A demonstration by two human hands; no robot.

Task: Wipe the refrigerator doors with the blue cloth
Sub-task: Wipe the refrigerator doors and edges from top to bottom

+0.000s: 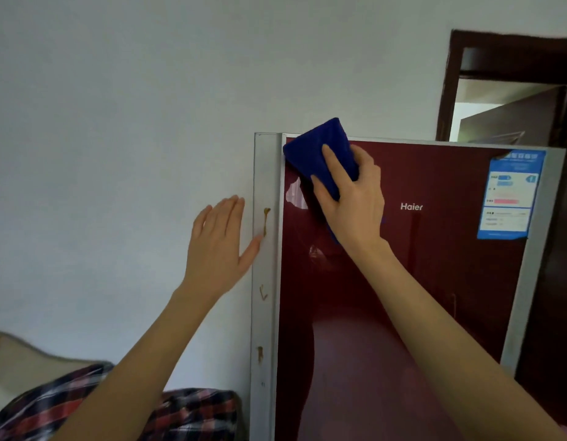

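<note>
The right grip [349, 198] is clamped on the cloth [320, 148]: two fingers lie flat across its face, the rest curl round its right edge, and a bit of blue shows under the palm. The cloth is folded and pressed against the top left corner of the red door [419, 297], its upper end sticking up past the door's top edge. Just left of the hand a pale patch [295, 192] shows on the gloss; whether it is a reflection or a mark I cannot tell.

The left grip [217, 249] is apart, fingers straight and close together, raised beside the fridge. Its thumb tip touches the grey side strip [266, 313], which carries brownish smears [266, 221] at several heights.

Further right on the door sit a white logo [411, 206] and, in the top right corner, a blue label [511, 195]. A white wall [116, 122] stands behind, with a dark doorway [511, 90] above the fridge's right side. Plaid fabric [193, 415] lies low at the left.
</note>
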